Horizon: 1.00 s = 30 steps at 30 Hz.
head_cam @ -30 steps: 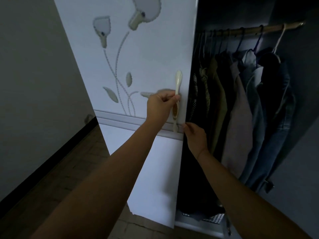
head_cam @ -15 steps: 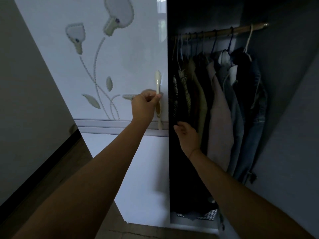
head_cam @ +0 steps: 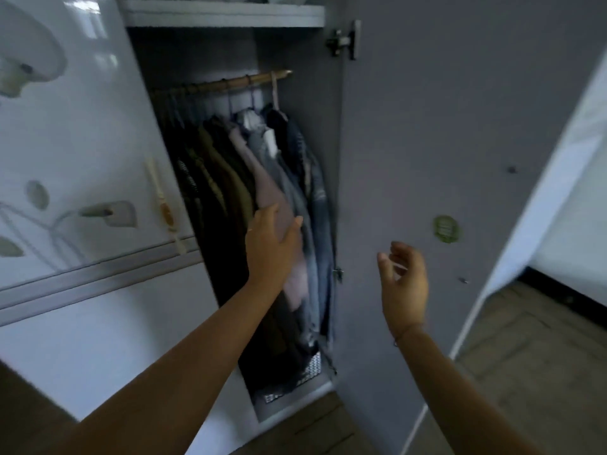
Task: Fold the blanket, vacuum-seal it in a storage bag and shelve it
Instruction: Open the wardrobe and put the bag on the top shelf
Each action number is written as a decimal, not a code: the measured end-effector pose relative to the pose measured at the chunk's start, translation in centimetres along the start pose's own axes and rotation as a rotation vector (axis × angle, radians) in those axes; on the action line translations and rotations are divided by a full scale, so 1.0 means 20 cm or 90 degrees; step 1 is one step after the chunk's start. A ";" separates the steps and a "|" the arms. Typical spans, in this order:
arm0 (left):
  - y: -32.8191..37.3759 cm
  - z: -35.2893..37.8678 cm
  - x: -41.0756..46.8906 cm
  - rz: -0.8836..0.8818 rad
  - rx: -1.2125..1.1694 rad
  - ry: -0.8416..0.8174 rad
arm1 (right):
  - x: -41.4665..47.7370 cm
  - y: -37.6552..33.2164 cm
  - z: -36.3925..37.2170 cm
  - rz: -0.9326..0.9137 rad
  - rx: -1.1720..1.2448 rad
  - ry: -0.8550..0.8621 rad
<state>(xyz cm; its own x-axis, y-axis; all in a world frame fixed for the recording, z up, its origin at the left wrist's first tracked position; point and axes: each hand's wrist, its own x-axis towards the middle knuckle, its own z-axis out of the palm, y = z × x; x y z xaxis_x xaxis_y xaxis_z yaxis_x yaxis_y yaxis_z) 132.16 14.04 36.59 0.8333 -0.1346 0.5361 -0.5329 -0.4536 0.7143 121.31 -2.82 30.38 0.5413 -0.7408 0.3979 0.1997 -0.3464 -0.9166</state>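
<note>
- the wardrobe is standing with its right door swung wide, grey inner face showing, and its left door shut, with the handle untouched.
- the left hand is lying flat against the hanging clothes, touching a pale pink garment; its fingers are straight and pressed together, with the thumb spread to the side.
- the right hand is hovering in front of the open door, touching nothing; its fingers are loosely curled and slightly apart, and it is holding nothing.
- the blanket and the storage bag are not appearing in this view. something is sitting on the top shelf above the rail, but it is cut off and cannot be identified.
- judged step: the person is probably looking through the wardrobe, either for the blanket or bag or for storage room. folding and sealing are not showing as begun.
- judged next move: parting the garments sideways with the flat left hand, keeping the hangers on the rail, then checking the wardrobe floor and the top shelf.
</note>
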 end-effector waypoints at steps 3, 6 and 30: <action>0.24 0.23 -0.08 0.046 -0.063 -0.085 | 0.01 -0.02 -0.32 -0.047 -0.072 0.121; 0.50 0.42 -0.16 0.089 -0.125 -0.152 | 0.08 -0.03 -0.57 -0.073 -0.129 0.217; 0.59 0.08 -0.32 0.227 -0.099 0.155 | -0.01 -0.18 -0.27 -0.003 0.124 -0.377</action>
<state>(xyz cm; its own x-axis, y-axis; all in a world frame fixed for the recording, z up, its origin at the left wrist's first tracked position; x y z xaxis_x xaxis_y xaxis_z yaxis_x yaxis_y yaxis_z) 120.73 8.15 40.83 0.5453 -0.0392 0.8373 -0.8112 -0.2766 0.5153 116.21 -4.58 33.75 0.8900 -0.2748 0.3639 0.3185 -0.1964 -0.9274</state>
